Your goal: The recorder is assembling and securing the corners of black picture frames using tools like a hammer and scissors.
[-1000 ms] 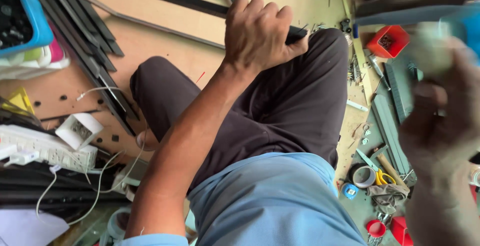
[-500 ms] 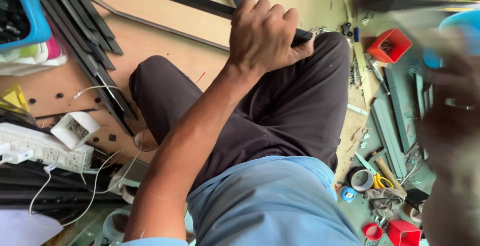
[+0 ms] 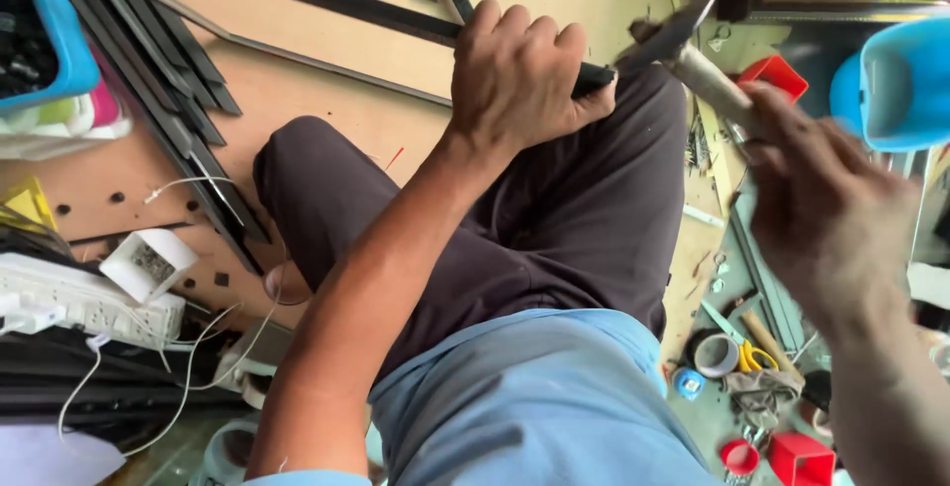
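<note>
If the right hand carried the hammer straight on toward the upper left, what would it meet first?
Probably the black strip that the left hand grips over the knee. The hammer in the right hand points at it, though depth is unclear.

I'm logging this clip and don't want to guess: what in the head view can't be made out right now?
- Black strip: the left hand covers the gripped part, so what the hammer meets is hidden.
- Right hand: motion-blurred; its grip on the hammer handle is unclear.
- Blue bin: cut off by the left edge; its dark contents are unreadable.
- Blue container: cut off at the right edge.
- Floor clutter: too small to identify fully.
</note>
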